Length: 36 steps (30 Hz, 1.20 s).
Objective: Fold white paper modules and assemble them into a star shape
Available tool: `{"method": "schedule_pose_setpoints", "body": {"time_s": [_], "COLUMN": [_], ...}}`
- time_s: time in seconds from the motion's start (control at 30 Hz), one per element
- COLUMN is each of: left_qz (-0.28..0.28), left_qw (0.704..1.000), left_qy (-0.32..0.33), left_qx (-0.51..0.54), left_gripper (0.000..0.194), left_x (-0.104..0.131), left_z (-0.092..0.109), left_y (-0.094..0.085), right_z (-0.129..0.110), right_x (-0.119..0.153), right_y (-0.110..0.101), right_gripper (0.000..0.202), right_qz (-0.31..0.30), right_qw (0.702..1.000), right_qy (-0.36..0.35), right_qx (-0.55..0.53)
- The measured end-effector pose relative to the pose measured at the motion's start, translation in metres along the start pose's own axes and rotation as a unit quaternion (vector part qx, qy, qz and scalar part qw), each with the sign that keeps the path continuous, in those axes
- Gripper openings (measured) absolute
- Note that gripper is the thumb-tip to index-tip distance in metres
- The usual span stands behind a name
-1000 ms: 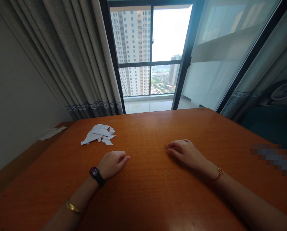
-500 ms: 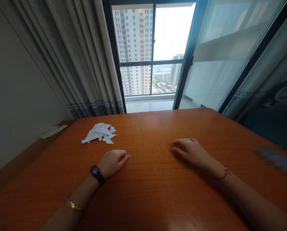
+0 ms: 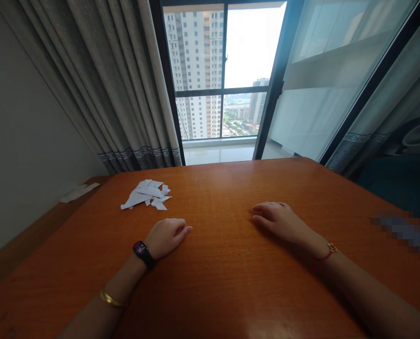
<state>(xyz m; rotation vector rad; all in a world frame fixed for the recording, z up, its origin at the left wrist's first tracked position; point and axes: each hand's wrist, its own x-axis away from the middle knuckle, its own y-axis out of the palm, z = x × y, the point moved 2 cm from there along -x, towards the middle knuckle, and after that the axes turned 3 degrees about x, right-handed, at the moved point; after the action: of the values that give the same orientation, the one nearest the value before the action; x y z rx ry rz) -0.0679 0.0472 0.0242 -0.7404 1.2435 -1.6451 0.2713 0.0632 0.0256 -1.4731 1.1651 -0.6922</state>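
My left hand [image 3: 169, 237] rests on the brown wooden table [image 3: 217, 278], its fingers curled under and the thumb along the side. Nothing shows in it. Just beyond it, apart from the fingers, lies a loose pile of white paper scraps [image 3: 146, 192]. On that wrist are a black smartwatch [image 3: 143, 253] and, farther up the arm, a gold bangle [image 3: 110, 299]. To the right, my right hand [image 3: 278, 220] lies palm down on the tabletop, fingers loosely bent and thumb apart, holding nothing. A thin red bracelet [image 3: 331, 249] circles its wrist.
White strips [image 3: 79, 192] lie on a ledge beyond the table's left edge. A blurred-out patch [image 3: 407, 233] covers something at the right edge. Grey curtains [image 3: 125, 89] and a window [image 3: 224, 89] stand behind the table; a fan [image 3: 419, 134] is at far right.
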Motion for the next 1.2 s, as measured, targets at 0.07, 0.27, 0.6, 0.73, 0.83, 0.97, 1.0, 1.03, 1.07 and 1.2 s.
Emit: {"method": "schedule_pose_setpoints", "body": {"time_s": [0.07, 0.27, 0.6, 0.73, 0.83, 0.97, 1.0, 1.03, 1.07, 1.2], "left_qz": [-0.002, -0.005, 0.018, 0.015, 0.013, -0.002, -0.004, -0.005, -0.006, -0.011], "left_qw": [1.000, 1.000, 0.998, 0.998, 0.996, 0.993, 0.993, 0.993, 0.993, 0.991], "left_qy": [0.000, -0.016, -0.052, -0.067, -0.085, -0.096, -0.096, -0.097, -0.099, -0.111], "left_qx": [0.001, 0.020, 0.015, -0.003, -0.040, -0.067, -0.067, -0.068, -0.070, -0.080], "left_gripper": [0.040, 0.033, 0.032, 0.032, 0.031, 0.027, 0.027, 0.026, 0.027, 0.027], "left_x": [0.000, 0.001, -0.001, -0.002, -0.001, 0.000, 0.000, 0.000, 0.000, -0.001], "left_z": [0.000, -0.001, -0.010, -0.013, -0.015, -0.016, -0.016, -0.016, -0.016, -0.014], "left_y": [0.000, 0.000, -0.002, -0.001, 0.000, 0.003, 0.003, 0.003, 0.003, 0.003], "right_z": [0.000, 0.015, 0.025, 0.020, 0.022, 0.025, 0.025, 0.025, 0.024, 0.023], "right_x": [0.000, 0.003, -0.004, -0.003, -0.001, 0.001, 0.002, 0.002, 0.002, 0.004], "right_y": [0.000, -0.009, 0.003, 0.011, 0.015, 0.019, 0.020, 0.020, 0.020, 0.020], "right_gripper": [0.032, 0.037, 0.043, 0.045, 0.038, 0.030, 0.030, 0.029, 0.029, 0.030], "right_qz": [-0.007, -0.038, -0.027, 0.032, 0.062, 0.069, 0.067, 0.065, 0.064, 0.064], "right_qw": [1.000, 0.999, 0.997, 0.998, 0.996, 0.996, 0.996, 0.996, 0.996, 0.996], "right_qy": [0.002, 0.008, 0.018, 0.006, 0.003, 0.008, 0.005, 0.003, 0.003, 0.009], "right_qx": [0.001, -0.007, 0.068, 0.061, 0.062, 0.063, 0.064, 0.064, 0.065, 0.067]}}
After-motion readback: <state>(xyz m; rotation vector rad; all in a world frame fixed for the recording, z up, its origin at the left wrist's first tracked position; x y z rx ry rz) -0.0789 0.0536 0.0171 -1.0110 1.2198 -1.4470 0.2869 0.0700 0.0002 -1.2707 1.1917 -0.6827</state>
